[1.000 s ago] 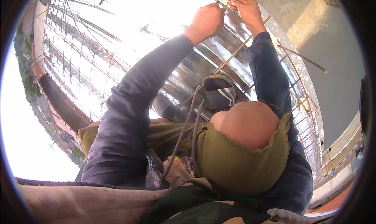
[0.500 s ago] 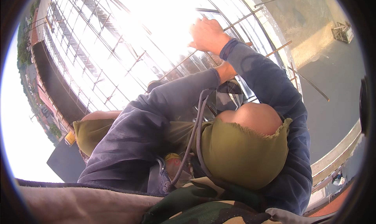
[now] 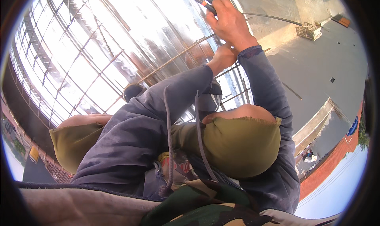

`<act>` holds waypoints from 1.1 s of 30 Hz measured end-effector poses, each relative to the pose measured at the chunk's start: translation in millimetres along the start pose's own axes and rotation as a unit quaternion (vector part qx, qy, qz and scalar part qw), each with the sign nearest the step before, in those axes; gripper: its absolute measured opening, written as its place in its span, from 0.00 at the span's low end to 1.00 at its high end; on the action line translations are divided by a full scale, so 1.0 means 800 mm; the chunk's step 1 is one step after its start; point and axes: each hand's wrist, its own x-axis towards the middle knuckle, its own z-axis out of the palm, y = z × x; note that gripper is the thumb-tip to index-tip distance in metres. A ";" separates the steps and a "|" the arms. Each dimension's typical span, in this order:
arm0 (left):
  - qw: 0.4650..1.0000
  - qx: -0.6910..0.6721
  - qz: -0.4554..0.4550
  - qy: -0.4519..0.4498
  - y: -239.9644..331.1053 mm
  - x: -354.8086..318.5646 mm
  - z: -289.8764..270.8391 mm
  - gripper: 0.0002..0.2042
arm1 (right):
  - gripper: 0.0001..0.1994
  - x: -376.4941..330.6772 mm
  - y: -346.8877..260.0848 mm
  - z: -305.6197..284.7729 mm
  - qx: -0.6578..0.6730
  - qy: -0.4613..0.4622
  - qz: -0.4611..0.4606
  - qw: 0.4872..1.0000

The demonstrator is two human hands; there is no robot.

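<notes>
My right hand [image 3: 230, 23] is raised at the top of the view and is closed around a tool with black and orange handles [image 3: 207, 3]. Just below it, my left hand [image 3: 223, 58] sits at a rusty steel bar [image 3: 178, 56] of a rebar grid [image 3: 91, 71]. Its fingers are hidden behind my right wrist, so its grip does not show. Both arms wear dark blue sleeves. My knees in olive-green trousers [image 3: 241, 147] are bent beneath me over the grid.
The rebar grid lies over shiny bright sheeting and spreads across the left and centre. A grey concrete surface [image 3: 316, 64] is on the right, with a small wire crate [image 3: 309, 30] on it. A red brick wall [image 3: 328, 166] is at lower right. A loose curved bar [image 3: 273, 17] runs past my right hand.
Both hands have shifted along the grid and now sit one above the other, the right on top. The tool's handles now show in my right hand. The view has tilted.
</notes>
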 end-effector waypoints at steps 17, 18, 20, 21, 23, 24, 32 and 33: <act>0.720 -0.651 -0.206 0.127 0.113 0.049 0.023 0.13 | 0.13 -0.039 0.047 -0.146 -0.497 -0.390 0.139 0.763; 0.721 -0.648 -0.210 0.126 0.114 0.051 0.022 0.13 | 0.14 -0.035 0.045 -0.146 -0.490 -0.388 0.143 0.767; 0.724 -0.642 -0.218 0.126 0.114 0.053 0.022 0.13 | 0.15 -0.027 0.037 -0.142 -0.487 -0.397 0.150 0.763; 0.721 -0.645 -0.219 0.124 0.116 0.054 0.022 0.13 | 0.17 -0.023 0.032 -0.139 -0.492 -0.407 0.154 0.754; 0.716 -0.651 -0.223 0.121 0.119 0.056 0.022 0.13 | 0.18 -0.023 0.026 -0.135 -0.513 -0.422 0.146 0.733; 0.707 -0.660 -0.223 0.118 0.122 0.057 0.022 0.13 | 0.18 -0.026 0.025 -0.133 -0.528 -0.426 0.134 0.722; 0.667 -0.707 -0.211 0.103 0.134 0.065 0.026 0.14 | 0.12 -0.035 0.032 -0.123 -0.553 -0.383 0.063 0.737; 0.664 -0.710 -0.209 0.106 0.138 0.065 0.026 0.14 | 0.13 -0.035 0.041 -0.122 -0.534 -0.381 0.071 0.751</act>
